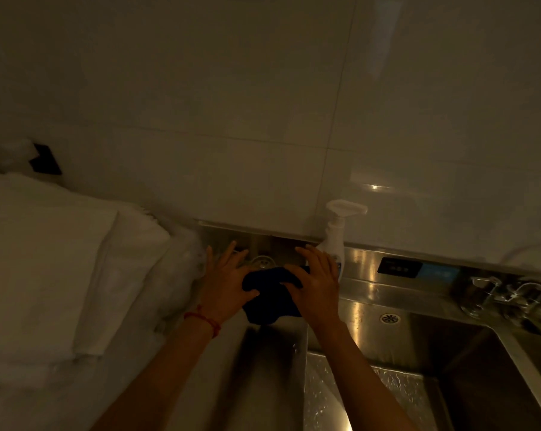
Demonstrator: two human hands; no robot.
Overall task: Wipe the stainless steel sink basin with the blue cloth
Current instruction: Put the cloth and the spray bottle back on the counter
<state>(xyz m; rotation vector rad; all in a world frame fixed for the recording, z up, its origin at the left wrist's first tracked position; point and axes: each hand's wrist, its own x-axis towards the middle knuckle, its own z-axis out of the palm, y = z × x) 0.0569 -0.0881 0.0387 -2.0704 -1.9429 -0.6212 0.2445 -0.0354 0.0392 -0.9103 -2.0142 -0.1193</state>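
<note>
Both your hands hold the blue cloth | left hand and right hand pinch it, fingers spread | above the sink rim

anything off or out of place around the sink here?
Nothing damaged or spilled stands out. The blue cloth is bunched between the left hand and right hand, above the sink rather than down in its basin. The pump bottle stands upright against the wall. The scene is dim, so fine stains would not show.
</note>
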